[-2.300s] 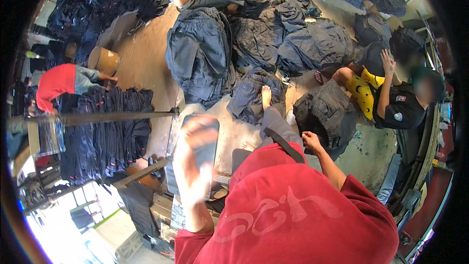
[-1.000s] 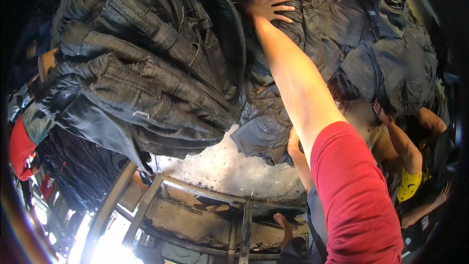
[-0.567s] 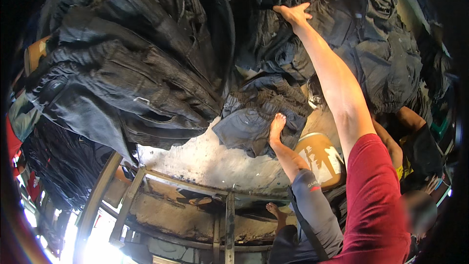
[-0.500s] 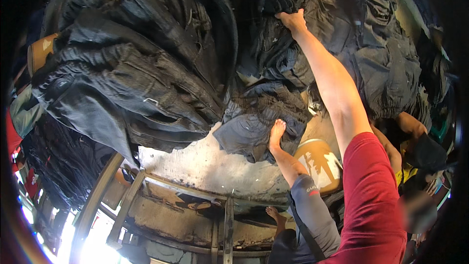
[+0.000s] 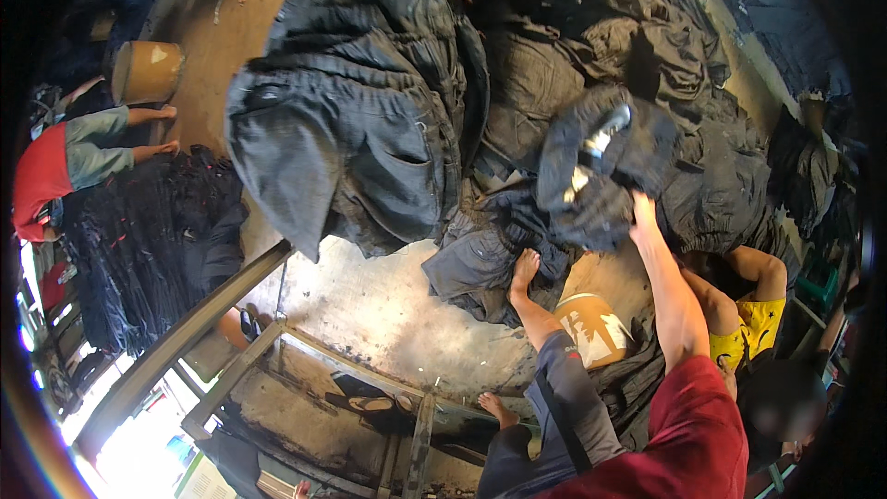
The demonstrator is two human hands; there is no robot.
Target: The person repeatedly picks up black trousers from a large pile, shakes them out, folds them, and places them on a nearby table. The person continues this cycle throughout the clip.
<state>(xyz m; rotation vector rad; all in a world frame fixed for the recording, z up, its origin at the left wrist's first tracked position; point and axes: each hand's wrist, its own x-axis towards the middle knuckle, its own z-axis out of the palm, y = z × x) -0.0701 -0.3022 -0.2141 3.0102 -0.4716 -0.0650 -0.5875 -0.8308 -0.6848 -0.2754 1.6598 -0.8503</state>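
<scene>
My right hand is closed on the edge of a pair of dark elastic-waist shorts, held up with light showing through an opening. On the left, close to the camera, a thick bundle of dark shorts hangs with gathered waistbands on top. My left hand is not visible; the bundle may hide it. Below the held pair, more dark shorts lie on the floor against my bare foot. A wide heap of similar garments spreads at the right.
A brown bucket-like container stands beside my leg. Wooden rails frame a drop at the floor's near edge. Another person in a red top is at the far left by piled dark cloth. Someone in yellow shorts sits at right.
My right hand has drawn back toward me from the far pile, lifting a pair of shorts. The bundle on the left has shifted right in view, uncovering more floor.
</scene>
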